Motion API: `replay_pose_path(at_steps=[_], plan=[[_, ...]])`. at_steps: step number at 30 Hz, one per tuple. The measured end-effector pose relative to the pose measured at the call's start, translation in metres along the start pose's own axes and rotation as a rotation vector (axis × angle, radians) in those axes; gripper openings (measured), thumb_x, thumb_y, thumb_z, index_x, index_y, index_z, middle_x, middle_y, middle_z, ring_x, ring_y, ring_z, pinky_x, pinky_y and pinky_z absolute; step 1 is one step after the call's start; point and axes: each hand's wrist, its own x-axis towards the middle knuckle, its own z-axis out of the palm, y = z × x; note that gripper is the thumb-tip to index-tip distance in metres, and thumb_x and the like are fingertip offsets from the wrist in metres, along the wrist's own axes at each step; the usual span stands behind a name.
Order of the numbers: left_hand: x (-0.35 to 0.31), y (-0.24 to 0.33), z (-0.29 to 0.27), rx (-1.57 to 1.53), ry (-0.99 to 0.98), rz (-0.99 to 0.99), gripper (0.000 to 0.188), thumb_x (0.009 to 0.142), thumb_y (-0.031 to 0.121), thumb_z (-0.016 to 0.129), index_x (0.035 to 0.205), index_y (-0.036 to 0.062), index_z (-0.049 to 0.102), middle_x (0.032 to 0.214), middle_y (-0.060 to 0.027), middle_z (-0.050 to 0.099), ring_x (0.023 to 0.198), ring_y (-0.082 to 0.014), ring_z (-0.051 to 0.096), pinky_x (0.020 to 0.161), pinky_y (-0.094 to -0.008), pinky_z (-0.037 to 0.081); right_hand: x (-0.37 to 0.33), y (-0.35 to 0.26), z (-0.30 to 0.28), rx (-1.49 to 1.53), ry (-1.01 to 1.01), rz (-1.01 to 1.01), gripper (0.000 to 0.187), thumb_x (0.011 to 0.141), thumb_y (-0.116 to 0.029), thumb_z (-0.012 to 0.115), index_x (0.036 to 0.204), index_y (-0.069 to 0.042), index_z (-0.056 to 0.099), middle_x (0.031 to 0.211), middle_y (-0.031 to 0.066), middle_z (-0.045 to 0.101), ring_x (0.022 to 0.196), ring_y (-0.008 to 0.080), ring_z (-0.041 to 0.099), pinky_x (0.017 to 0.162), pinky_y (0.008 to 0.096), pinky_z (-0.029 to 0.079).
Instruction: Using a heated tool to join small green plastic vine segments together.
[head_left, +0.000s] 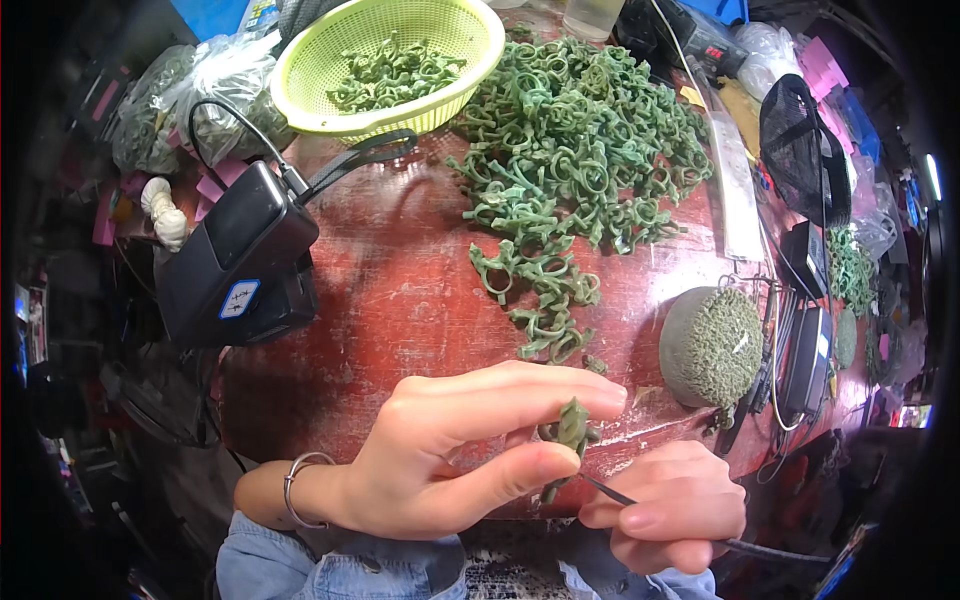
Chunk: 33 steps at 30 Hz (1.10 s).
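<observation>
My left hand (440, 450), with a metal bangle at the wrist, pinches a small green wax ring piece (572, 428) between thumb and fingers, low over the red table's near side. Closed around a slim corded wax pen (608, 491), my right hand (680, 505) sits just to the right. The pen's dark tip points at the lower part of the wax piece; whether it touches cannot be made out. A black cord (775, 551) trails off to the right from behind that hand. Just beyond my left fingers, loose green wax rings (545, 290) tail off from a heap.
The large heap of green wax rings (590, 130) covers the far middle of the red table (370, 300). A yellow-green colander (390, 122) holds more. A black device (240, 255) stands left. On the right are a round grey-green block (710, 345), cables and a clear strip (735, 190).
</observation>
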Motion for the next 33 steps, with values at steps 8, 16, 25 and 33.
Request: replay_pose_path(at_steps=[8, 16, 25, 33], plan=[[-0.002, 0.004, 0.001, -0.067, 0.007, -0.079, 0.042, 0.093, 0.026, 0.05, 0.108, -0.0129, 0.056, 0.107, -0.0281, 0.059, 0.096, -0.0288, 0.061, 0.079, -0.0356, 0.051, -0.003, 0.004, 0.001, -0.21, 0.19, -0.005, 0.038, 0.098, -0.035, 0.026, 0.083, -0.003, 0.042, 0.044, -0.0008, 0.053, 0.034, 0.0094, 0.05, 0.03, 0.0186, 0.035], [-0.005, -0.001, 0.002, -0.056, 0.035, -0.052, 0.027, 0.087, 0.008, 0.059, 0.111, -0.0031, 0.058, 0.103, -0.0128, 0.063, 0.085, -0.0135, 0.06, 0.074, -0.026, 0.048, -0.008, -0.012, -0.002, -0.426, 0.102, 0.041, 0.038, 0.097, -0.037, 0.036, 0.09, -0.001, 0.046, 0.046, 0.0003, 0.054, 0.039, 0.0109, 0.053, 0.035, 0.0205, 0.04], [-0.006, 0.005, 0.004, -0.218, 0.122, -0.156, 0.043, 0.092, 0.028, 0.051, 0.108, -0.0121, 0.053, 0.107, -0.0269, 0.058, 0.102, -0.0283, 0.058, 0.085, -0.0366, 0.048, -0.002, -0.006, 0.001, -0.281, 0.038, 0.007, 0.037, 0.093, -0.037, 0.047, 0.089, -0.001, 0.05, 0.058, 0.006, 0.055, 0.044, 0.0125, 0.051, 0.039, 0.0229, 0.044], [-0.004, 0.001, 0.002, -0.018, 0.048, -0.027, 0.039, 0.091, 0.022, 0.055, 0.106, -0.0131, 0.056, 0.105, -0.0283, 0.059, 0.101, -0.0315, 0.059, 0.086, -0.0391, 0.047, 0.001, -0.008, -0.002, -0.339, -0.046, -0.015, 0.03, 0.093, -0.031, 0.048, 0.088, -0.001, 0.053, 0.057, 0.0038, 0.053, 0.042, 0.0117, 0.049, 0.037, 0.023, 0.041]])
